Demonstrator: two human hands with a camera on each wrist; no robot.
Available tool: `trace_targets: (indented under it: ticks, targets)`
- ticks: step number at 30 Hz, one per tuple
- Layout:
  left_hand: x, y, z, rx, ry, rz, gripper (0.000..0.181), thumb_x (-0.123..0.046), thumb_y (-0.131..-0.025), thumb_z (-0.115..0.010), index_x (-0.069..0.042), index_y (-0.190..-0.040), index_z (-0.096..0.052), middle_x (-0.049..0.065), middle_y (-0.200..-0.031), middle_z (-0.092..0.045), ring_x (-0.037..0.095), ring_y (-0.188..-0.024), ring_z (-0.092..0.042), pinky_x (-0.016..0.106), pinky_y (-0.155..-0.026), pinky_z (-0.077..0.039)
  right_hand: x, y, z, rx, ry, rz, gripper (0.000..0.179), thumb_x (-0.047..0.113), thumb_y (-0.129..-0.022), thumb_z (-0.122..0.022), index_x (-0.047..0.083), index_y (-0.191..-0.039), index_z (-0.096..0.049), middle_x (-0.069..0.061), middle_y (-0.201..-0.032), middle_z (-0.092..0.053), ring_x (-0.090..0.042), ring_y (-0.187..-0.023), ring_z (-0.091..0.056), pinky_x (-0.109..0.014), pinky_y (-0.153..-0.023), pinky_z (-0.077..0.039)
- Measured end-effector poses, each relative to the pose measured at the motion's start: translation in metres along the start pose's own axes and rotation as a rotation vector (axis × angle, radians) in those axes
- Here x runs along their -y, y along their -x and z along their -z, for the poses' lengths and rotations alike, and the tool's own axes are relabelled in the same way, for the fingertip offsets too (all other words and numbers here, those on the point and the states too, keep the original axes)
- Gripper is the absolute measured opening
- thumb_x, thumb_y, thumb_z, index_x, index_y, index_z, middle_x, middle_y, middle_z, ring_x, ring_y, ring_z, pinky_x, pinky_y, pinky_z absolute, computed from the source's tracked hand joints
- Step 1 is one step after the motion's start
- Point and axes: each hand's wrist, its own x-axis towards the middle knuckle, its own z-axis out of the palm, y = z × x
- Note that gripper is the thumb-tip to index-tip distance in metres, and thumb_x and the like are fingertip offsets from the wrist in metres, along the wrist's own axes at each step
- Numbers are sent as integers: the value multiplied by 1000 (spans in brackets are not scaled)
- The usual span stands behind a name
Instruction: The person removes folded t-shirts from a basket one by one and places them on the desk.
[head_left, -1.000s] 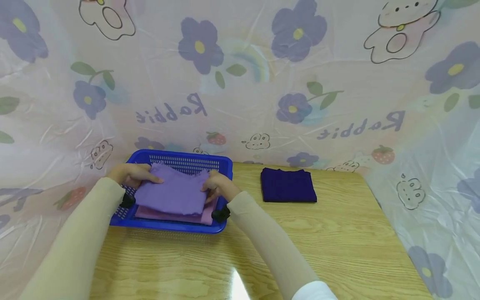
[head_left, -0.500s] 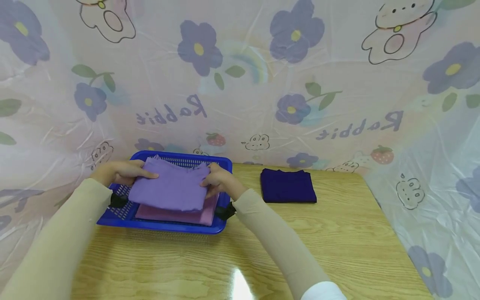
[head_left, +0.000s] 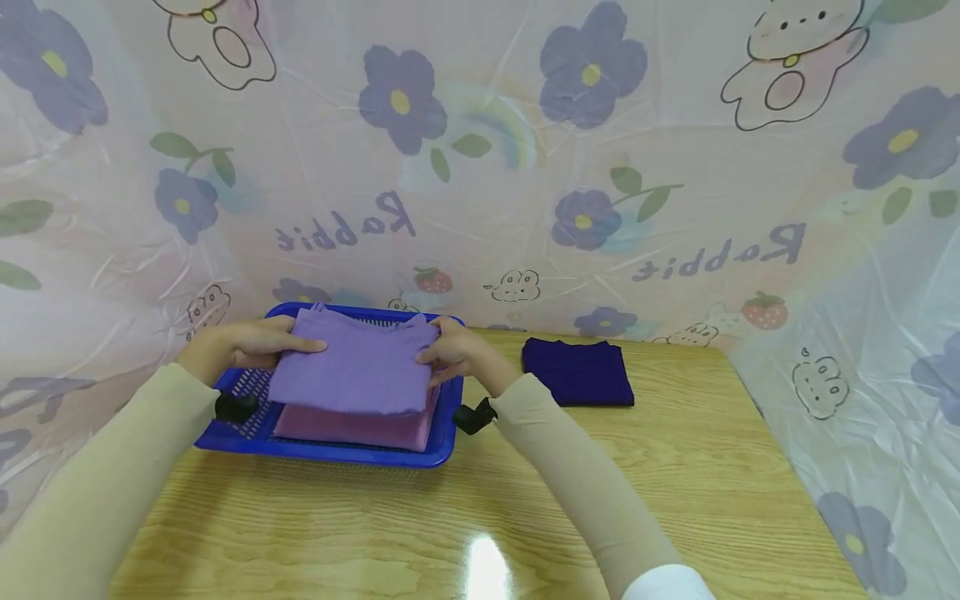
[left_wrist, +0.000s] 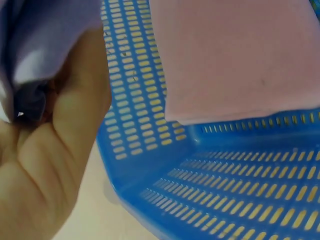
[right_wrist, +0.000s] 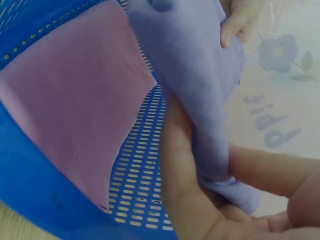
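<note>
A folded light purple cloth [head_left: 356, 367] is held up over the blue plastic basket [head_left: 315, 454], one hand at each side. My left hand [head_left: 251, 343] grips its left edge, thumb on top. At the opposite edge my right hand [head_left: 453, 352] pinches the cloth between thumb and fingers, as the right wrist view also shows. Below it, a folded pink cloth [right_wrist: 80, 95] lies flat on the slotted basket floor, partly covered by the purple one in the head view.
On the wooden table [head_left: 675, 467], right of the basket, lies a folded dark navy cloth [head_left: 581, 372]. A printed curtain [head_left: 480, 167] with flowers and rabbits hangs behind and along both sides.
The light purple cloth has risen from low in the basket, more of the pink cloth showing beneath. Both hands moved up with it, the right also shifting slightly right.
</note>
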Motion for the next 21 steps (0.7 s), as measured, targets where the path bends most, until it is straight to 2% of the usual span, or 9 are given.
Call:
trace_targets:
  ticks: [4, 10, 16, 21]
  targets:
    - [-4, 3, -5, 2, 24, -25, 30, -17, -105, -54, 4, -123, -41, 12, -105, -64, 24, -93, -66, 43, -87, -56, 2, 6, 6, 31, -31, 15, 70, -16, -92, -59, 8, -149, -27, -26, -130, -49, -47, -116, -57, -60, -91, -51]
    - [-9, 3, -12, 15, 28, -77, 34, -17, -105, -54, 3, -130, -42, 12, -111, -64, 25, -98, -66, 45, -89, -55, 7, 18, 18, 80, -45, 57, 68, -17, -93, -56, 10, -149, -29, -27, -136, -46, -47, -117, -56, -60, -93, -50]
    - [-17, 4, -25, 18, 31, -114, 36, -17, -105, -54, 4, -132, -43, 13, -112, -65, 26, -99, -67, 44, -87, -56, 8, 29, 32, 77, -25, 91, 73, -13, -94, -57, 11, -153, -21, -28, -139, -45, -46, -117, -56, -58, -92, -51]
    - [-24, 5, -34, -5, 24, -118, 40, -19, -105, -55, 5, -134, -42, 13, -112, -64, 25, -98, -67, 42, -86, -57, 7, 38, 44, 74, -25, 121, 73, -11, -95, -58, 11, -152, -20, -28, -136, -48, -38, -105, -61, -54, -88, -54]
